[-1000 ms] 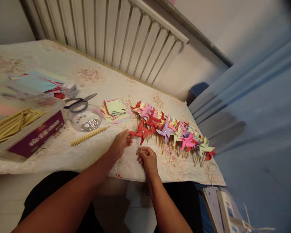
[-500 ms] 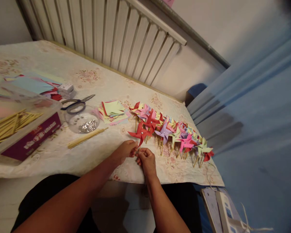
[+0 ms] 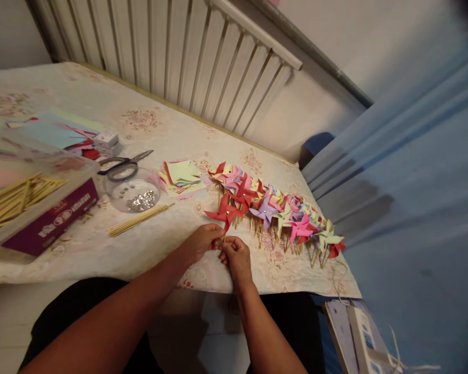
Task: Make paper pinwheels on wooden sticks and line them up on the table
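A red paper pinwheel [image 3: 225,211] on a thin wooden stick stands just above my two hands near the table's front edge. My left hand [image 3: 203,241] and my right hand [image 3: 236,256] meet at the stick below the red blades, and both are closed in a pinch on it. To the right lies a long row of finished pinwheels [image 3: 284,213] in red, pink, purple, yellow and green, their sticks pointing toward me.
On the floral tablecloth [image 3: 101,244] sit a clear bowl of small silver pins [image 3: 132,195], scissors [image 3: 122,163], a stack of coloured paper squares [image 3: 183,176], loose sticks [image 3: 140,219] and a plastic box of sticks [image 3: 27,202]. A white radiator [image 3: 187,57] is behind; blue fabric [image 3: 413,208] on the right.
My left hand has dropped from the red blades to the stick and now meets my right hand there. The view has barely shifted.
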`<state>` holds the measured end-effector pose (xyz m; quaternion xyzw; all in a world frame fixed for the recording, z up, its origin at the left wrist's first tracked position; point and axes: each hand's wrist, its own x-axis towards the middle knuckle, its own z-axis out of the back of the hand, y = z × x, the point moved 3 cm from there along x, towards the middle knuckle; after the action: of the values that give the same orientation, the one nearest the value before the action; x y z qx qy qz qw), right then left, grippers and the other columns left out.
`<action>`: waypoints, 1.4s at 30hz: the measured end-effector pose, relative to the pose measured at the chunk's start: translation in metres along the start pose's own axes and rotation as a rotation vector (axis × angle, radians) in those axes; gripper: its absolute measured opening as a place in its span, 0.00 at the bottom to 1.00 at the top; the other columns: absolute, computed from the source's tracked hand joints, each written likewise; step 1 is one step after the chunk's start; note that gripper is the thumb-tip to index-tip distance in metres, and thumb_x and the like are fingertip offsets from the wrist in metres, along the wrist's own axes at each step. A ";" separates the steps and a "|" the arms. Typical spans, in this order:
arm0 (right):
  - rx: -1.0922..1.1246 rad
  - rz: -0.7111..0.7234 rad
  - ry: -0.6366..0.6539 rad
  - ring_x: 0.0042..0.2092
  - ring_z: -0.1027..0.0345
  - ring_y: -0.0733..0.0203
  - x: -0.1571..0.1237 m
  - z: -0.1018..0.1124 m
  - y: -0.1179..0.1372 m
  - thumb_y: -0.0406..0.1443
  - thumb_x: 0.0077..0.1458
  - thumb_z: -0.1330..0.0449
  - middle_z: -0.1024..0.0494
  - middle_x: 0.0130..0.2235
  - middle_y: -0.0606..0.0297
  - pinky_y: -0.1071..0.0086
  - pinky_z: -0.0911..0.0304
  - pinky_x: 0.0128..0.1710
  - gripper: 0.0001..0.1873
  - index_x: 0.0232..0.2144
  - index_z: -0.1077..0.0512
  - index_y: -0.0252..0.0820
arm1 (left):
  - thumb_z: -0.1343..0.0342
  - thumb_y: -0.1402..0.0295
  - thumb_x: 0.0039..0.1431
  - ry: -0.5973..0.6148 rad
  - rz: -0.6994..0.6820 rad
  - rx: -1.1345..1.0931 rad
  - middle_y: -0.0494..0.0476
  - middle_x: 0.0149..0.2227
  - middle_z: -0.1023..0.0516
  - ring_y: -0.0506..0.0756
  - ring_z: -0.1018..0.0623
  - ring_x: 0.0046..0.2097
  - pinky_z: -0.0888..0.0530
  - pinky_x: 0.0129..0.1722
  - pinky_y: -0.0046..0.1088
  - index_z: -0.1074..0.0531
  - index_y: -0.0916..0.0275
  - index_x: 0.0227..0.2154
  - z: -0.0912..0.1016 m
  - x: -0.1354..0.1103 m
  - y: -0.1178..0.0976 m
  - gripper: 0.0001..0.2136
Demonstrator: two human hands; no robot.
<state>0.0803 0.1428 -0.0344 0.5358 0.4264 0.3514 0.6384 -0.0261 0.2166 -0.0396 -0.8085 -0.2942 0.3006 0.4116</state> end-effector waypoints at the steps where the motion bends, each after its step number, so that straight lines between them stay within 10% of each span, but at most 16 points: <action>1: -0.001 0.002 -0.001 0.17 0.41 0.71 0.000 0.000 0.000 0.38 0.45 0.37 0.27 0.19 0.72 0.77 0.46 0.17 0.08 0.28 0.29 0.40 | 0.40 0.62 0.48 -0.009 0.000 0.007 0.47 0.18 0.35 0.47 0.37 0.21 0.38 0.25 0.25 0.35 0.62 0.21 0.000 0.000 -0.001 0.11; 42: 0.019 -0.005 -0.036 0.17 0.41 0.71 0.002 0.001 -0.003 0.37 0.44 0.39 0.24 0.22 0.70 0.78 0.47 0.15 0.07 0.28 0.30 0.40 | 0.37 0.59 0.45 -0.198 -0.038 0.000 0.46 0.21 0.32 0.45 0.34 0.22 0.35 0.26 0.23 0.33 0.64 0.24 0.011 0.001 -0.005 0.15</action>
<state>0.0818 0.1433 -0.0379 0.5469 0.4196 0.3360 0.6419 -0.0341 0.2255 -0.0404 -0.7692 -0.3489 0.3712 0.3859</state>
